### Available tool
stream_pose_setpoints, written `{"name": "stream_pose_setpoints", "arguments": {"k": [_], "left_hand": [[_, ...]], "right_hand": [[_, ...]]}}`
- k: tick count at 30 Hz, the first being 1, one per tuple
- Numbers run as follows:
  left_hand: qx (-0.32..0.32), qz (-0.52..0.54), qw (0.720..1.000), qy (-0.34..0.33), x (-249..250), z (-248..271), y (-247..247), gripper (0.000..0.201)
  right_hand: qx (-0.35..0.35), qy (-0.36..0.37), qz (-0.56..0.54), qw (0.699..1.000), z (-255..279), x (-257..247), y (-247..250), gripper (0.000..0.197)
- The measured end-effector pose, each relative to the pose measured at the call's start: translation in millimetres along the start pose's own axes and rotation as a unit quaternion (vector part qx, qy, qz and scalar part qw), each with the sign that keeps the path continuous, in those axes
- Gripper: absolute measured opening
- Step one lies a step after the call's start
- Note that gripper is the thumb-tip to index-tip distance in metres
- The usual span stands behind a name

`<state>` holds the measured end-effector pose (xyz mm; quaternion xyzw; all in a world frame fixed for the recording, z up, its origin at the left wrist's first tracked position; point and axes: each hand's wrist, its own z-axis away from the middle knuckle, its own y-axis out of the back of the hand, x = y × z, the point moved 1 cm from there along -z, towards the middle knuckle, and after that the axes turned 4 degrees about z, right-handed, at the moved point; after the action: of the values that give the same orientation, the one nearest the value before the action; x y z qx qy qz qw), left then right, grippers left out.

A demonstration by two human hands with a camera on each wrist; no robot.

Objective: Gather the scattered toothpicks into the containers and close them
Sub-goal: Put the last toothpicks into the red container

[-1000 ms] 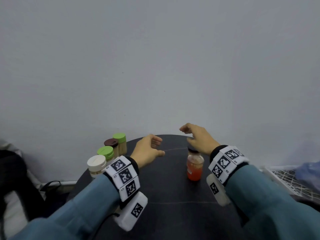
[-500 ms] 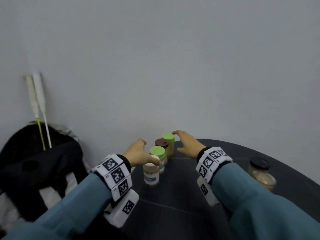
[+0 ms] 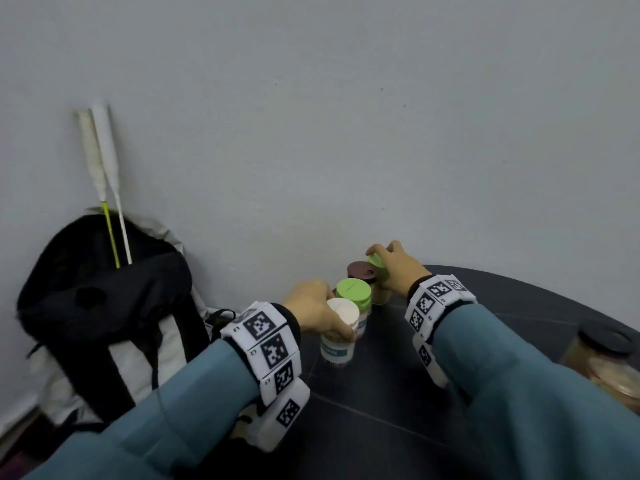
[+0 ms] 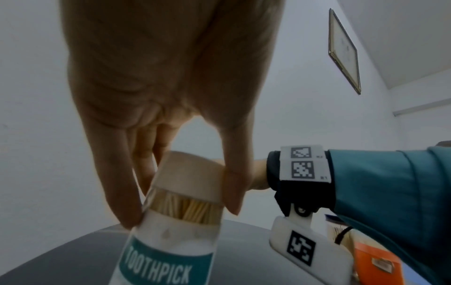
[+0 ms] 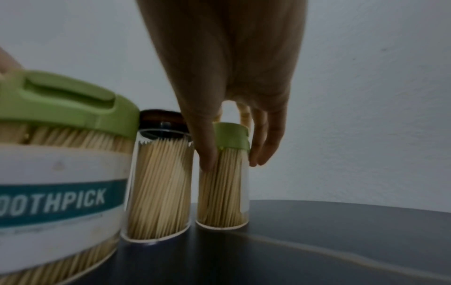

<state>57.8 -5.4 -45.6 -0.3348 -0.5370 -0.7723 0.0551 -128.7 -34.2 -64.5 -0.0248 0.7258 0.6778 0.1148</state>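
Observation:
Several toothpick containers stand together at the left edge of the dark round table (image 3: 398, 410). My left hand (image 3: 311, 308) grips the nearest one, the white-lidded container (image 3: 341, 332) (image 4: 180, 208), with thumb and fingers around its lid and neck; it leans a little. My right hand (image 3: 394, 268) (image 5: 234, 77) holds the far small green-lidded container (image 3: 375, 263) (image 5: 223, 183) by its top. Between them stand a larger green-lidded container (image 3: 354, 292) (image 5: 58, 154) and a brown-lidded one (image 3: 362, 271) (image 5: 160, 177). All are lidded and packed with toothpicks.
A jar with a black lid (image 3: 602, 355) stands at the table's right edge. A black and white backpack (image 3: 104, 306) with two white-handled rackets (image 3: 104, 168) leans on the wall left of the table. The grey wall is close behind the containers.
The view swung left from the jar to the container cluster. Both hands reached in: the left now grips the white-lidded container, the right now holds the far green-lidded one.

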Motion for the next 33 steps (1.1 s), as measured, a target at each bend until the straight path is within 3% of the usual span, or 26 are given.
{"name": "stream_pose_setpoints", "arguments": {"k": [8,15,25,33], "left_hand": [[0.026,-0.011,0.999,-0.029,18,18,2,0.049],[0.038,0.031,0.992,-0.113,76,32,-17,0.043],[-0.053,0.056,0.981,-0.175,145,23,-87,0.053],[-0.1,0.038,0.981,-0.163,158,10,-123,0.057]], "right_hand": [[-0.032,-0.039,-0.006,0.999,48,23,27,0.056],[-0.077,-0.032,0.04,0.996,110,64,73,0.06],[-0.137,-0.055,0.081,0.986,146,122,100,0.065],[-0.146,-0.055,0.069,0.985,143,141,85,0.057]]}}
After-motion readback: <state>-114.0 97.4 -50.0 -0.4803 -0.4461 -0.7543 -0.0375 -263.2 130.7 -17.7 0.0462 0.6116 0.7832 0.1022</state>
